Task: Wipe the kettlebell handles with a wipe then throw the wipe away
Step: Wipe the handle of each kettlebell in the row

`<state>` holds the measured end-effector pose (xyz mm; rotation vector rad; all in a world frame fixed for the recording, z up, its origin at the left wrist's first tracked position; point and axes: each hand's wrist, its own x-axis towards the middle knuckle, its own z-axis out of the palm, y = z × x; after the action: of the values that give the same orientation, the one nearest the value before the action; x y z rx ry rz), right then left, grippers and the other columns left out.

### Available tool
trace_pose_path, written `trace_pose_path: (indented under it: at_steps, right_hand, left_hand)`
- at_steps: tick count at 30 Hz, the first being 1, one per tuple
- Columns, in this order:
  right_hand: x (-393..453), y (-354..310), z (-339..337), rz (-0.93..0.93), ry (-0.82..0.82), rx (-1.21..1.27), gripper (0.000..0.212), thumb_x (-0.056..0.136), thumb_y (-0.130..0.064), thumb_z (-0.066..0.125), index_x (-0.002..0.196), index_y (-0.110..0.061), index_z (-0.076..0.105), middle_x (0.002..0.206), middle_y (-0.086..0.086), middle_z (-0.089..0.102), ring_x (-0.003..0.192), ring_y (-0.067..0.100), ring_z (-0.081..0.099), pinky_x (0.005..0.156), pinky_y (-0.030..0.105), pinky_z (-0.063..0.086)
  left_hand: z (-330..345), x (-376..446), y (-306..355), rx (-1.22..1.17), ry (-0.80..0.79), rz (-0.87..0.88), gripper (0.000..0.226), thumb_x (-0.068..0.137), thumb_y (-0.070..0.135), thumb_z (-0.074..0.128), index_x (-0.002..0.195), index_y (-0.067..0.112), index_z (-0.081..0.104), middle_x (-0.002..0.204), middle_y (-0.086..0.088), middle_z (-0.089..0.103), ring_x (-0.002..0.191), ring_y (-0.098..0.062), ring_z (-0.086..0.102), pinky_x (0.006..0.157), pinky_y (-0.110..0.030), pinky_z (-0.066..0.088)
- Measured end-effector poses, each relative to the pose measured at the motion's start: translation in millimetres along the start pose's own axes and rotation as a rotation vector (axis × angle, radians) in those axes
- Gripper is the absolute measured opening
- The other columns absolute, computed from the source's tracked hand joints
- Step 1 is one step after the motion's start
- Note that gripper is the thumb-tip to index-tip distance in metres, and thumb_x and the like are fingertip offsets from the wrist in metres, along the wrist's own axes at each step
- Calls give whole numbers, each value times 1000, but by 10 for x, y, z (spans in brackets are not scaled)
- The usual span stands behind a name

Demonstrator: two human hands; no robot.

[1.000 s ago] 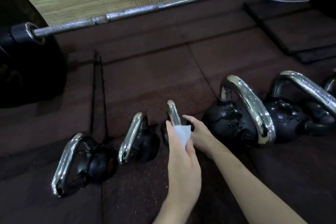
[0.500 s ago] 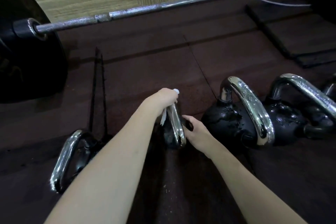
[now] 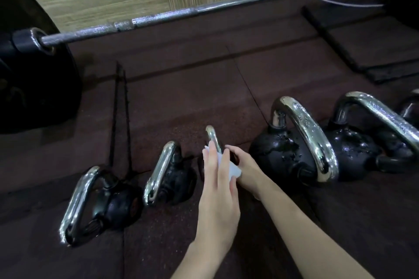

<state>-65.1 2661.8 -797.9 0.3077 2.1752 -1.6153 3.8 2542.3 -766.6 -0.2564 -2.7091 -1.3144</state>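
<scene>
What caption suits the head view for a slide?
Left hand presses a white wipe on a small kettlebell's chrome handle; right hand steadies it.

Dark rubber floor (image 3: 181,97) under kettlebells (image 3: 292,154), barbell (image 3: 204,9), black mat (image 3: 374,52).

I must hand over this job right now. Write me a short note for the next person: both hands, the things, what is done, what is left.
Left hand: presses the white wipe against the chrome handle of the third kettlebell from the left.
Right hand: steadies that kettlebell from the right side.
Things: at least five kettlebells in a row on the floor mat.
Done: cannot tell which handles are clean.
Left: finish this handle, any unwiped handles, then bin the wipe; no bin in view.
</scene>
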Motion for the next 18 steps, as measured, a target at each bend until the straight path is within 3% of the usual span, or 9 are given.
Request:
trace_pose_path:
  at_steps: [2, 5, 8, 10, 12, 14, 16, 17, 18]
  right_hand:
    - [0, -36, 1, 4, 3, 22, 68, 87, -21, 74, 149, -25, 46, 143, -7, 55, 128, 6, 53, 106, 25, 46]
    - [39, -6, 23, 10, 17, 72, 73, 79, -41, 72, 147, -26, 49, 142, -2, 61, 128, 13, 59, 111, 41, 48]
    - [33, -83, 52, 19, 41, 53, 63, 87, -46, 69, 143, -21, 53, 135, -3, 63, 127, 15, 57, 108, 34, 45]
    - [-3, -98, 43, 16, 51, 14, 59, 94, -43, 67, 147, -24, 48, 132, -11, 56, 125, 5, 48, 103, 24, 36]
    - [27, -40, 39, 19, 50, 18, 64, 95, -45, 66, 151, -24, 45, 138, -8, 53, 127, 4, 42, 105, 23, 33]
    - [25, -32, 47, 11, 55, 13, 65, 94, -46, 66, 151, -24, 44, 140, -8, 53, 129, 3, 43, 109, 24, 34]
    - [9, -50, 75, 12, 66, 32, 67, 90, -50, 68, 149, -26, 47, 137, -13, 55, 130, 3, 47, 114, 28, 38]
    - [25, -28, 84, 6, 77, 50, 71, 85, -55, 69, 147, -26, 50, 138, -12, 60, 129, 5, 52, 115, 34, 41]
    - [36, -7, 87, 2, 82, 52, 75, 79, -57, 70, 145, -26, 52, 135, -9, 64, 127, 8, 57, 114, 39, 44]
  left_hand:
    - [-12, 69, 52, 69, -17, 19, 68, 104, 9, 51, 163, 18, 19, 174, 2, -3, 160, -20, -2, 125, -22, 20]
    - [-113, 522, 258, 112, -42, -185, 70, 102, 8, 48, 164, 10, 16, 172, -8, 2, 157, -34, 16, 124, -46, 25]
    - [-217, 1201, 318, 153, -133, -443, 50, 103, 9, 43, 152, 5, 34, 159, -18, 35, 144, -35, 41, 107, -40, 40]
    - [-292, 1635, 219, 169, -244, -592, 32, 98, 7, 47, 128, 2, 54, 126, -22, 63, 117, -40, 62, 84, -36, 45]
    - [-391, 1837, 169, 85, -424, -735, 23, 90, 6, 55, 111, 1, 63, 88, -20, 64, 84, -37, 65, 74, -34, 45]
    - [-419, 1785, 155, -40, -434, -803, 24, 89, 8, 56, 111, 0, 64, 75, -14, 54, 71, -31, 57, 67, -30, 44]
    - [-363, 1571, 181, -71, -262, -722, 32, 90, 11, 52, 117, -3, 62, 74, -15, 54, 73, -37, 61, 54, -27, 35]
    - [-298, 1393, 191, -64, -168, -644, 38, 91, 13, 50, 125, -2, 58, 114, -25, 56, 89, -38, 66, 55, -29, 38]
    - [-235, 1152, 212, -104, -92, -581, 45, 94, 16, 50, 138, 4, 51, 95, 15, 48, 108, -35, 65, 66, -31, 48]
